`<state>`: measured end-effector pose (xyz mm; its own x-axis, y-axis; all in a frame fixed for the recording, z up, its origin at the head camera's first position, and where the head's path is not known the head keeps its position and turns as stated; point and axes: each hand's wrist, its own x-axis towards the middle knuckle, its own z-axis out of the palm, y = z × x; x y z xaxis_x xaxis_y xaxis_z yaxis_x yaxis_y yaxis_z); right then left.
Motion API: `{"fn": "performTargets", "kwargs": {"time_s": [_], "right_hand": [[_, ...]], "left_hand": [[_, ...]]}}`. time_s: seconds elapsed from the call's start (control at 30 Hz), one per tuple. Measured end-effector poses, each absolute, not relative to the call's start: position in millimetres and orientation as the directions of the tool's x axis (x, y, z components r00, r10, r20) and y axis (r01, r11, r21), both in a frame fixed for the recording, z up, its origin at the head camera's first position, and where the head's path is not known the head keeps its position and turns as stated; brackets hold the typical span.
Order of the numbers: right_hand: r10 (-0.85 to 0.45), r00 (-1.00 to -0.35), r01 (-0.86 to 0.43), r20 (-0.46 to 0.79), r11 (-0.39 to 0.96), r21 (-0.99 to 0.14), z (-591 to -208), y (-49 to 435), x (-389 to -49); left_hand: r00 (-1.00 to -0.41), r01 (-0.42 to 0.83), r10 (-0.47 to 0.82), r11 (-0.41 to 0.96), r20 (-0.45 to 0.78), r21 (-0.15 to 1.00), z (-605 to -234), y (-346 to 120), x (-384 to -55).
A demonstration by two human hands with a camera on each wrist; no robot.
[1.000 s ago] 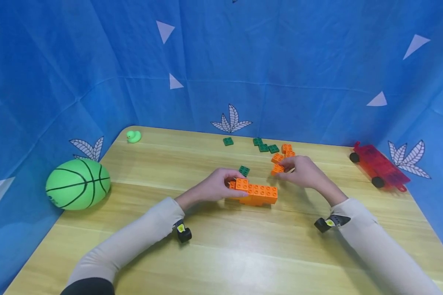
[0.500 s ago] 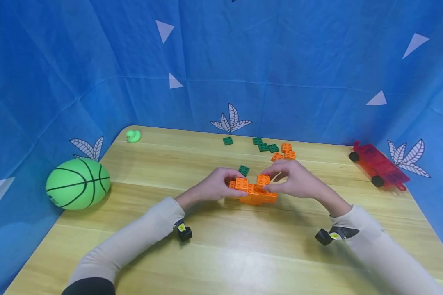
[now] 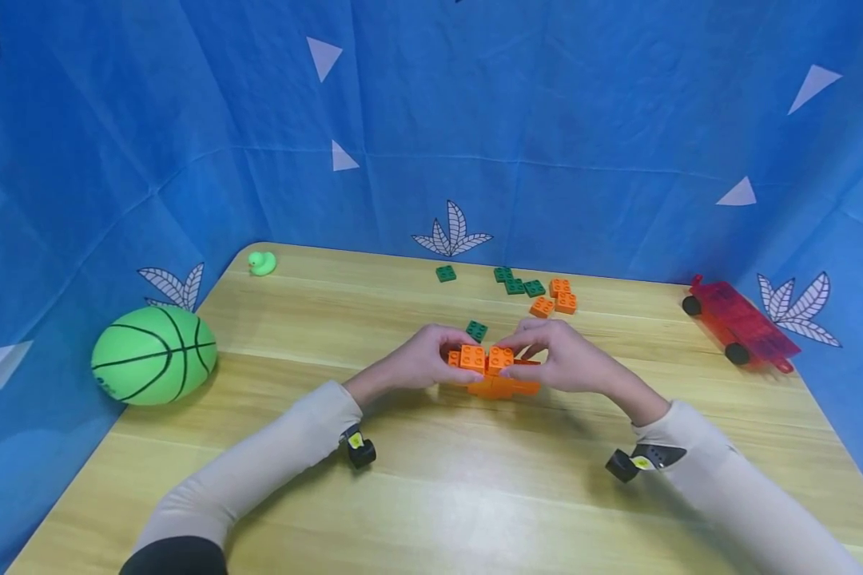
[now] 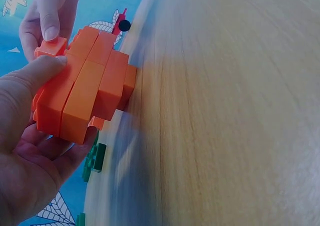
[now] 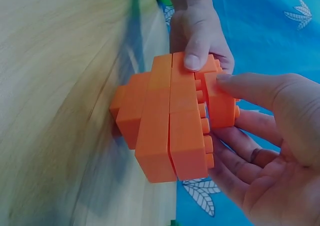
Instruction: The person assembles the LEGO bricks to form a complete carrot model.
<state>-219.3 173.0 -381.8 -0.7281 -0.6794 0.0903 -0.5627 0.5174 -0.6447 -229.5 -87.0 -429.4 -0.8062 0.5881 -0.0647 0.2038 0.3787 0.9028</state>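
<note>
An orange toy-brick build (image 3: 499,390), wider at the top than at its base, stands on the wooden table. My left hand (image 3: 426,357) grips its left end, thumb on the near side and fingers behind, as the left wrist view shows. One orange brick (image 3: 472,358) sits on top at that end. With thumb and fingers, my right hand (image 3: 574,357) pinches a small orange brick (image 5: 222,103) beside it, over the build's top studs (image 5: 207,145). Whether this brick touches the studs I cannot tell. A green brick (image 3: 477,330) lies just behind the build.
Several loose green bricks (image 3: 515,286) and orange bricks (image 3: 542,307) lie toward the back edge. A green ball (image 3: 154,356) rests at the left edge, a green toy duck (image 3: 262,263) at the back left. A red wheeled toy (image 3: 744,322) stands at the right. Blue cloth (image 3: 431,120) surrounds the table.
My right hand has brought an orange brick from the loose ones at the back leftward to the build, beside the brick on top. My left hand keeps its grip on the build.
</note>
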Motion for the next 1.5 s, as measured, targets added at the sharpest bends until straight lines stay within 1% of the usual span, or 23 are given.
{"fn": "performTargets", "kwargs": {"time_s": [0.17,0.53,0.97,1.5], "right_hand": [[-0.688,-0.717,-0.587,0.113,0.508,-0.63,-384.0,172.1,-219.7],[-0.698,-0.706,-0.603,0.121,0.502,-0.62,-384.1,168.2,-219.9],[-0.714,-0.695,-0.588,0.082,0.499,-0.636,-381.5,166.9,-223.5],[-0.708,-0.706,-0.565,0.033,0.533,-0.63,-376.7,163.9,-223.0]], "left_hand": [[-0.804,0.203,0.592,0.365,-0.058,0.909,-429.7,-86.5,-230.8],[-0.802,0.188,0.593,0.363,-0.071,0.913,-429.0,-88.2,-231.0],[-0.795,0.211,0.605,0.349,-0.047,0.913,-427.7,-87.5,-232.4],[-0.789,0.213,0.612,0.348,-0.049,0.913,-427.8,-86.4,-232.7]]}}
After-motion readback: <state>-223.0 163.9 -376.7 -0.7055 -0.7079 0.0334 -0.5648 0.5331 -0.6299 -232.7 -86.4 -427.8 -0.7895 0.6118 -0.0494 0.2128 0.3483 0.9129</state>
